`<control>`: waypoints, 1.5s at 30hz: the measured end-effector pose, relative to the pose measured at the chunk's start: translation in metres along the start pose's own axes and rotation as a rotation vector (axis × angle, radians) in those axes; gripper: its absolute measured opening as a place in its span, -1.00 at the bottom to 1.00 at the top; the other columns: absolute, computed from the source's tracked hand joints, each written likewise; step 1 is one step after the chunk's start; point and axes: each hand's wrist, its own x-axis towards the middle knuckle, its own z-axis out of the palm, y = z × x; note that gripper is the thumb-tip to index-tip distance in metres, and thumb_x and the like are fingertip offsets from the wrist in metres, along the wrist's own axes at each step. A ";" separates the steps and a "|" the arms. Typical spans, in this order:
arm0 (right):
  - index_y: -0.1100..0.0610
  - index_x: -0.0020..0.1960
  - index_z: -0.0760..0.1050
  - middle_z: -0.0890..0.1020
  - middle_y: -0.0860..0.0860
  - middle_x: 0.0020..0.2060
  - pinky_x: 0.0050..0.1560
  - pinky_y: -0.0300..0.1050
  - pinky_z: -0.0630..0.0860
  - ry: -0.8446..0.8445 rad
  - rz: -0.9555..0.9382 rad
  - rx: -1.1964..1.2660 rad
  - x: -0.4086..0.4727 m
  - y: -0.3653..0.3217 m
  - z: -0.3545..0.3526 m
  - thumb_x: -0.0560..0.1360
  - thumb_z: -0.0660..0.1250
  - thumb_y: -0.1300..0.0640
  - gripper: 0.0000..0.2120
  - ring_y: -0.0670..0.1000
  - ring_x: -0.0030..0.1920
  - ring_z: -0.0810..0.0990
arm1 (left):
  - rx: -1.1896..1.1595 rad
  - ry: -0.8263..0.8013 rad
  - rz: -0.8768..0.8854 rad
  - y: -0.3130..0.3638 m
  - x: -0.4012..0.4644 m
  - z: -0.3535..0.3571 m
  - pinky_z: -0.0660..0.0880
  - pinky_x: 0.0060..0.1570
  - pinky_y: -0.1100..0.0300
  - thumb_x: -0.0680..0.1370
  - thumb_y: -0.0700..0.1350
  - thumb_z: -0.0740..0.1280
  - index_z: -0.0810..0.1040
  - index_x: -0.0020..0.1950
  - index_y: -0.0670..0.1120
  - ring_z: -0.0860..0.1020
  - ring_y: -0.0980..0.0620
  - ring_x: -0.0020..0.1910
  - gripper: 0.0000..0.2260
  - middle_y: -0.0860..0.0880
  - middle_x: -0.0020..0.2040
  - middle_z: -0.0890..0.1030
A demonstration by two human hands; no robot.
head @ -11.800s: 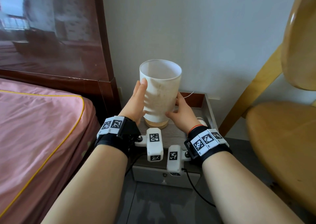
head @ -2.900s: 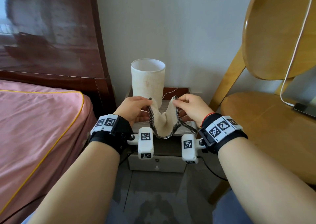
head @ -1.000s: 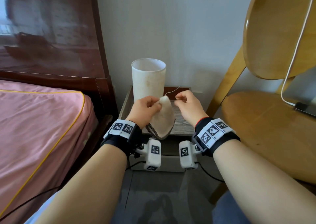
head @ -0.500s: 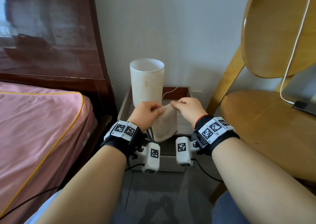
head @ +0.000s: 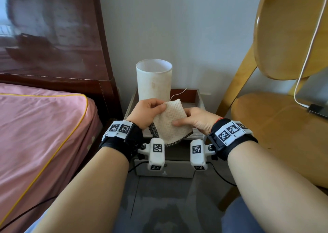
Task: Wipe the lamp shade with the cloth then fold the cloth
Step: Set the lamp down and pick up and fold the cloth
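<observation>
— Head view: what are your hands doing?
— Your left hand (head: 148, 111) pinches the upper left edge of the cloth (head: 171, 121), fingers closed on it. Your right hand (head: 195, 120) grips its right side, thumb pressed flat on the front. The cloth is cream and waffle-textured with a dark patterned border at its lower edge, held up between your hands over the bedside table (head: 199, 99).
— And where is the lamp shade?
— The lamp shade (head: 154, 82) stands upright on the table just behind your hands, white and cylindrical. A pink bed (head: 40, 126) lies to your left, a wooden chair (head: 276, 112) to your right.
</observation>
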 end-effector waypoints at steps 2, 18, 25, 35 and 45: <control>0.22 0.14 0.56 0.67 0.12 0.09 0.28 0.10 0.48 0.061 0.000 -0.048 0.002 0.001 -0.002 0.43 0.46 0.07 -0.65 0.11 0.13 0.62 | -0.048 0.019 -0.118 -0.005 0.002 -0.003 0.59 0.02 0.03 0.50 -0.04 0.41 0.67 -0.12 0.01 0.65 -0.05 -0.05 -0.93 -0.04 -0.10 0.70; 0.14 0.24 0.48 0.62 0.14 0.09 0.02 0.06 0.63 0.268 0.146 0.042 0.044 0.028 -0.040 0.35 0.44 0.40 -0.51 0.10 0.06 0.63 | -0.220 -0.061 -0.520 -0.031 0.023 0.024 0.64 -0.31 0.20 0.51 -0.27 0.39 0.54 0.09 -0.30 0.67 -0.08 -0.07 -0.81 -0.22 0.03 0.65; 0.11 0.14 0.58 0.59 0.08 0.14 0.14 -0.13 0.46 0.646 0.056 -0.199 0.061 0.030 -0.044 0.40 0.38 0.35 -0.66 0.04 0.12 0.54 | -0.268 -0.121 -0.604 -0.035 0.035 0.045 0.66 -0.27 0.13 0.58 -0.26 0.27 0.43 0.23 -0.31 0.68 -0.14 -0.16 -0.75 -0.28 0.03 0.64; 0.11 0.10 0.59 0.63 0.06 0.10 0.19 -0.12 0.46 0.544 -0.021 -0.310 0.066 0.035 -0.030 0.47 0.25 0.41 -0.68 0.01 0.14 0.57 | 0.019 -0.068 -0.644 -0.047 0.040 0.051 0.59 -0.12 0.05 0.58 -0.22 0.28 0.38 0.35 -0.13 0.63 -0.12 -0.05 -0.66 -0.17 -0.05 0.56; 0.14 0.24 0.57 0.58 0.08 0.23 0.19 -0.15 0.43 0.011 0.234 -0.882 0.049 0.030 -0.004 0.54 0.15 0.34 -0.64 0.08 0.21 0.55 | 0.105 -0.125 -0.565 -0.053 0.023 0.055 0.53 -0.15 0.19 0.58 -0.33 0.18 0.45 0.30 -0.29 0.60 -0.05 -0.17 -0.71 -0.33 0.26 0.54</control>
